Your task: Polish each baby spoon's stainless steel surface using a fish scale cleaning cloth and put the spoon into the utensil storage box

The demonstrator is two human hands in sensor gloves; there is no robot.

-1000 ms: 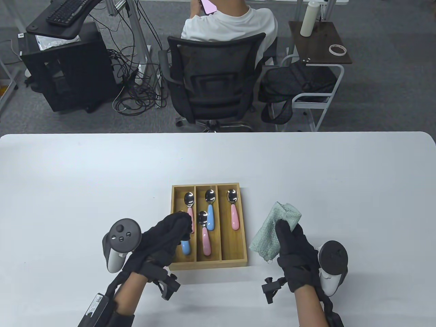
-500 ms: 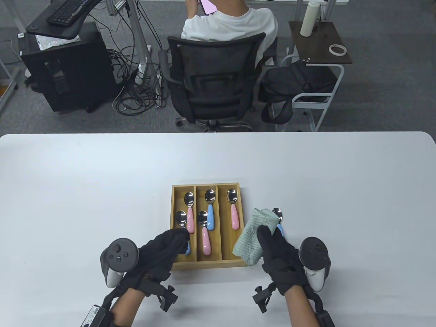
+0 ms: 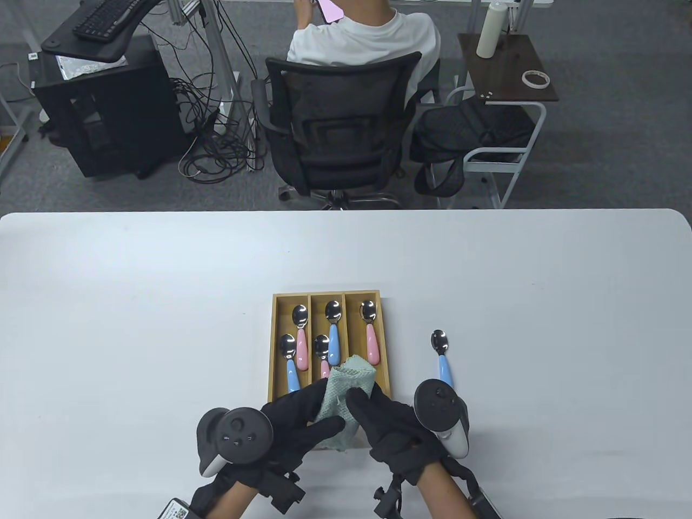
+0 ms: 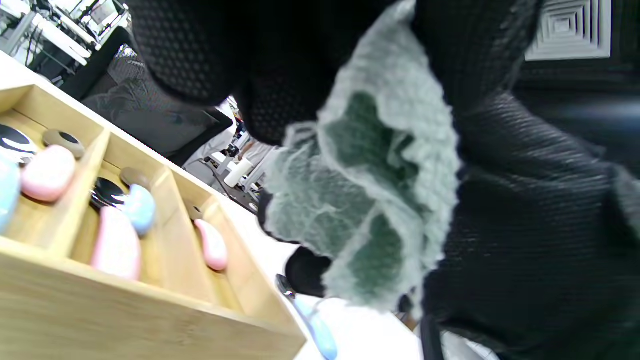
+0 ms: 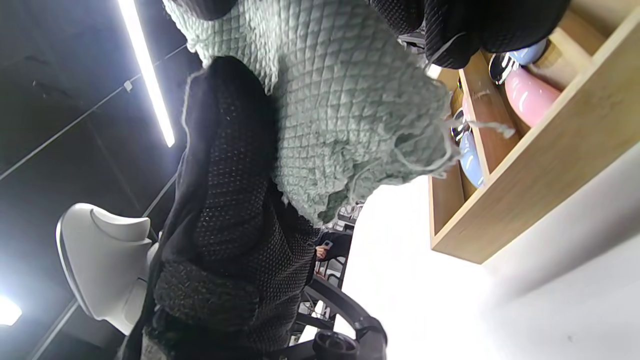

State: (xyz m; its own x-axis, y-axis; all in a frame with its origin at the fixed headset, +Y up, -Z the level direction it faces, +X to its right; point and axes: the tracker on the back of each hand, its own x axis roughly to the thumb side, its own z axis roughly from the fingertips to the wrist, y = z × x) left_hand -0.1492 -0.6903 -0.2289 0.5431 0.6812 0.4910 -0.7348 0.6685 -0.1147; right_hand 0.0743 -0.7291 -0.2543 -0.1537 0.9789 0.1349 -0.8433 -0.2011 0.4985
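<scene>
A person in a white shirt (image 3: 361, 38) sits in a black chair (image 3: 340, 124). A keyboard (image 3: 111, 15) is on the left. 1 white bottle (image 3: 489, 28) and tape roll (image 3: 536, 79) sit on a small brown table (image 3: 511, 86).

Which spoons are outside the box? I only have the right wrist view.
Observer: One blue-handled spoon lies on the table, right of the storage box.
Operator: What's in the right compartment?
Observer: One pink-handled spoon, alone. The other two compartments hold two spoons each.
Operator: Who has the cloth?
Observer: The left hand and the right hand both hold the cloth over the box's near edge.
</scene>
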